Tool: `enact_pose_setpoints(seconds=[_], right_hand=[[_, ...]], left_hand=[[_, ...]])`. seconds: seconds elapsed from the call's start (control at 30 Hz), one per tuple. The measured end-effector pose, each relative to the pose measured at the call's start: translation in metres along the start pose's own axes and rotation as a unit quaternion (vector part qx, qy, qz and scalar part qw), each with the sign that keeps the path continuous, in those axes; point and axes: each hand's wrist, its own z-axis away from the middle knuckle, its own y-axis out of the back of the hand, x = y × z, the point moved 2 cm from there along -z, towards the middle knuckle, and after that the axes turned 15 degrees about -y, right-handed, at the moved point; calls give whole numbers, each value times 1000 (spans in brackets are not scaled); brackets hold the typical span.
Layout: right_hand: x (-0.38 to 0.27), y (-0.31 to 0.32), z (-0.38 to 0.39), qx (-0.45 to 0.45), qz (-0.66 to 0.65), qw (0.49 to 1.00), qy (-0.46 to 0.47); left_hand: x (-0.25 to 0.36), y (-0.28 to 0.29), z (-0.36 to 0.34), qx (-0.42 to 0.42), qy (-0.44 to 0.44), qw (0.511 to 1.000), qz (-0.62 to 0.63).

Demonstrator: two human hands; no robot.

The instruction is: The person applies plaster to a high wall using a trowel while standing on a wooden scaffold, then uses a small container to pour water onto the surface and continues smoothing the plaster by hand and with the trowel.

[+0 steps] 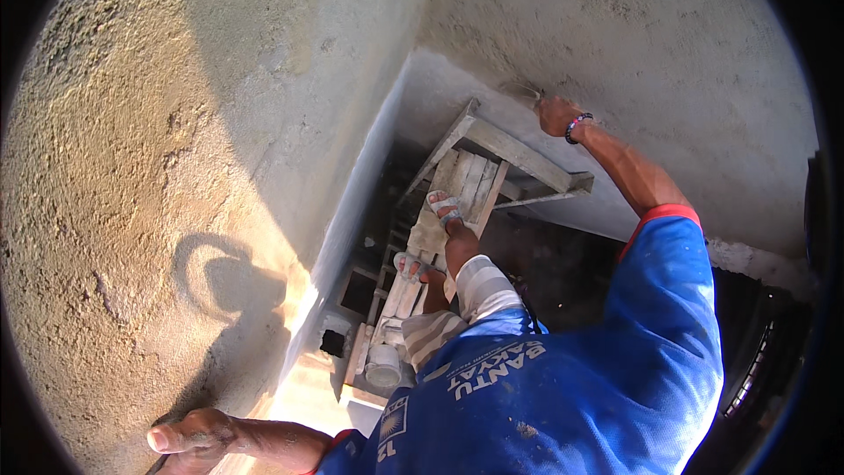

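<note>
My right hand (558, 115) is closed on a metal trowel (520, 88), its blade at the rough grey plaster of the right wall (615, 26), just above a smoother pale band. At the lower left my left hand (193, 440) is beside the sunlit, coarsely plastered left wall (105, 211), fingers curled around something dark that is mostly hidden. My two sandalled feet (444, 207) stand on a narrow platform of plaster-smeared boards (479, 185) below me.
A timber scaffold frame (519, 149) carries the boards in the corner between the walls. A pale bucket (384, 365) sits at the boards' lower end. A small dark square opening (332, 342) is beside them. Below the scaffold is a dark, shadowed drop.
</note>
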Motion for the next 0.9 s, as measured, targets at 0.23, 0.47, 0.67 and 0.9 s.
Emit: enact_pose_setpoints(seconds=[0.23,0.47,0.67,0.9], right_hand=[[18,-30,6,170,55,984,14],[-45,42,-14,64,-163,985,-14],[-92,-21,-34,123,-173,970,116],[-179,-53,27,-226,-194,921,251]], left_hand=[[1,10,-16,30,40,997,58],[17,1,-26,67,20,995,67],[2,-19,-30,47,4,995,88],[22,-22,-35,121,53,964,229]])
